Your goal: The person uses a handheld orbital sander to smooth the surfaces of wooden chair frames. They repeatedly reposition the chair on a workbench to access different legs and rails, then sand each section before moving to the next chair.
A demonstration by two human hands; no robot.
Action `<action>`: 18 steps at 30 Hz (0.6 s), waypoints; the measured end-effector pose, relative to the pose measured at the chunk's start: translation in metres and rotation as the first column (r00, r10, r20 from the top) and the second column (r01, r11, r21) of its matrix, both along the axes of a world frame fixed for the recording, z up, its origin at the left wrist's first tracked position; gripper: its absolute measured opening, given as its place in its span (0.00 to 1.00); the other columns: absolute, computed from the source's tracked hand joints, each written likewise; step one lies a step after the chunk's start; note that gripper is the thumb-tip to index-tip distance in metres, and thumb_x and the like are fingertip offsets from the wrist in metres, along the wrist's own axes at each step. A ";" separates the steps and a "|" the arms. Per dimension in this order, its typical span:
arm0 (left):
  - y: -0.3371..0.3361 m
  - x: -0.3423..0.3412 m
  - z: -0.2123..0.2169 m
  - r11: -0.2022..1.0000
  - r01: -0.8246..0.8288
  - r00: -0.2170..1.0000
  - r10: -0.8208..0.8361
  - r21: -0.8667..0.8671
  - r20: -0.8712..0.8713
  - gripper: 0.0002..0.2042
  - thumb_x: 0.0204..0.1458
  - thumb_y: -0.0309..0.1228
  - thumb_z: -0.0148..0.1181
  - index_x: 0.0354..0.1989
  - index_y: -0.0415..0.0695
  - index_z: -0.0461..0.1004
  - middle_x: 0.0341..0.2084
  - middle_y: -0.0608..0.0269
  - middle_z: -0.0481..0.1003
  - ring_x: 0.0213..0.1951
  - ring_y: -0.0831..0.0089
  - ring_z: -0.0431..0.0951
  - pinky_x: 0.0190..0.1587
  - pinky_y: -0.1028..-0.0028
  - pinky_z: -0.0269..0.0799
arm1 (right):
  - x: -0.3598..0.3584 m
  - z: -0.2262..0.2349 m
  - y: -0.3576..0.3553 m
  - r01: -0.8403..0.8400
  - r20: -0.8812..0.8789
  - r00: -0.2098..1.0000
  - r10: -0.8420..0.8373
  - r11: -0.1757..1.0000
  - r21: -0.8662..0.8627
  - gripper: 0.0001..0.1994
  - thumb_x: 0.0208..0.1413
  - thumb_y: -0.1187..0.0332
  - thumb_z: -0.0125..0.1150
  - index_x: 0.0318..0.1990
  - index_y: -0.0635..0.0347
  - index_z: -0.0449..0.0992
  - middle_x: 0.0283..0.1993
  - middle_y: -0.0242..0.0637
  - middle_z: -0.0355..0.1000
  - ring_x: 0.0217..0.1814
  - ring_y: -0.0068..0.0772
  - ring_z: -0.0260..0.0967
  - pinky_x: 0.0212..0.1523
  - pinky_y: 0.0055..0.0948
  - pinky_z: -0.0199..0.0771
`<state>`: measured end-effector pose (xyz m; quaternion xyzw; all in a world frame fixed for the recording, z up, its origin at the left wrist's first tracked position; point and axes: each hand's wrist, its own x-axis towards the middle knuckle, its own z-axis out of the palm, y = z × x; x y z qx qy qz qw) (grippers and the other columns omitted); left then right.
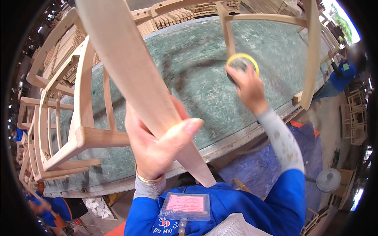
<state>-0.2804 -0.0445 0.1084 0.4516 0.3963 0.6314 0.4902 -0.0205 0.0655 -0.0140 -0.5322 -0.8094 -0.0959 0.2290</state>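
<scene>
My left hand (157,145) is wrapped round a long, pale wooden chair leg (130,67), which slants from the top of the view down to my blue shirt. Away to the right, my right hand (251,88) grips a round sanding pad (252,59) with a yellow rim and a dark grey body. The pad is close to the lower end of a wooden upright (227,35); whether they touch I cannot tell. A curved rail (169,6) runs along the top, and another leg (312,59) stands at the right.
Several wooden chair frames (84,86) crowd the left of the green worktable (197,86). Stacks of wooden parts (173,19) lie behind it. A co-worker in blue (344,74) is at the far right. A fan (328,180) stands at the lower right, near blue sheeting (252,167).
</scene>
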 end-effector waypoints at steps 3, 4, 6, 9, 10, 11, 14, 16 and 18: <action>-0.001 -0.001 -0.003 1.000 -0.002 0.997 0.004 0.016 -0.074 0.26 0.33 0.25 0.73 0.40 0.36 0.64 0.23 0.61 0.71 0.24 0.77 0.71 0.25 0.79 0.66 | -0.030 0.000 0.098 -0.017 0.199 0.980 -0.010 0.991 0.131 0.22 0.53 0.74 0.48 0.52 0.32 0.70 0.42 0.48 0.62 0.37 0.47 0.68 0.32 0.41 0.72; -0.001 0.002 -0.002 0.998 -0.043 0.993 0.048 0.043 -0.110 0.26 0.35 0.32 0.66 0.40 0.29 0.62 0.21 0.55 0.68 0.18 0.68 0.71 0.20 0.74 0.69 | -0.036 -0.003 0.127 -0.032 0.228 0.974 -0.007 0.986 0.165 0.20 0.53 0.73 0.48 0.51 0.33 0.71 0.43 0.49 0.63 0.37 0.47 0.68 0.32 0.42 0.72; -0.001 0.003 -0.005 0.999 -0.038 0.996 0.039 0.020 -0.082 0.27 0.35 0.32 0.66 0.40 0.29 0.61 0.21 0.54 0.67 0.19 0.68 0.71 0.19 0.73 0.69 | -0.038 -0.011 0.180 0.028 0.343 0.935 -0.087 0.984 0.173 0.17 0.54 0.70 0.49 0.49 0.35 0.71 0.45 0.50 0.62 0.40 0.47 0.68 0.32 0.44 0.72; -0.002 -0.022 -0.020 0.991 0.118 0.949 -0.095 0.057 -0.302 0.30 0.36 0.33 0.65 0.44 0.31 0.57 0.22 0.52 0.66 0.19 0.67 0.71 0.19 0.72 0.71 | -0.051 -0.015 0.242 0.128 0.499 0.844 -0.197 0.977 0.168 0.19 0.53 0.71 0.49 0.49 0.32 0.71 0.45 0.48 0.62 0.39 0.46 0.68 0.29 0.42 0.74; -0.005 -0.021 -0.016 0.990 0.120 0.955 -0.096 0.068 -0.279 0.30 0.36 0.33 0.65 0.46 0.33 0.56 0.23 0.53 0.66 0.19 0.66 0.72 0.20 0.71 0.71 | -0.059 -0.012 0.262 0.121 0.550 0.814 -0.186 0.981 0.153 0.16 0.54 0.69 0.49 0.49 0.35 0.72 0.47 0.48 0.62 0.41 0.47 0.68 0.30 0.46 0.72; -0.004 -0.022 -0.018 0.986 0.143 0.961 -0.118 0.084 -0.249 0.31 0.36 0.32 0.65 0.47 0.34 0.55 0.23 0.53 0.66 0.20 0.66 0.72 0.20 0.71 0.72 | -0.061 -0.011 0.280 0.135 0.604 0.773 -0.195 0.980 0.144 0.15 0.54 0.68 0.49 0.48 0.38 0.73 0.48 0.48 0.62 0.43 0.48 0.67 0.30 0.50 0.71; 0.003 -0.022 -0.020 0.965 0.222 0.965 -0.198 0.138 -0.169 0.33 0.37 0.32 0.65 0.51 0.38 0.52 0.25 0.54 0.65 0.20 0.66 0.73 0.22 0.70 0.75 | -0.054 -0.015 0.313 0.159 0.623 0.746 -0.238 0.971 0.179 0.12 0.55 0.66 0.50 0.46 0.43 0.75 0.50 0.49 0.62 0.45 0.51 0.66 0.30 0.57 0.69; 0.010 -0.031 -0.022 0.926 0.325 0.934 -0.283 0.189 -0.219 0.34 0.38 0.31 0.64 0.53 0.39 0.50 0.27 0.54 0.65 0.21 0.65 0.74 0.24 0.68 0.77 | -0.048 -0.018 0.326 0.130 0.622 0.756 -0.205 0.978 0.166 0.12 0.56 0.65 0.49 0.44 0.45 0.77 0.50 0.49 0.62 0.47 0.54 0.64 0.28 0.61 0.67; 0.015 -0.039 -0.025 0.898 0.386 0.909 -0.331 0.212 -0.251 0.34 0.39 0.31 0.63 0.54 0.40 0.50 0.27 0.54 0.66 0.22 0.65 0.74 0.25 0.67 0.78 | -0.045 -0.036 0.327 0.150 0.722 0.649 -0.239 0.971 0.186 0.12 0.55 0.65 0.49 0.46 0.39 0.74 0.50 0.47 0.62 0.46 0.51 0.65 0.25 0.55 0.68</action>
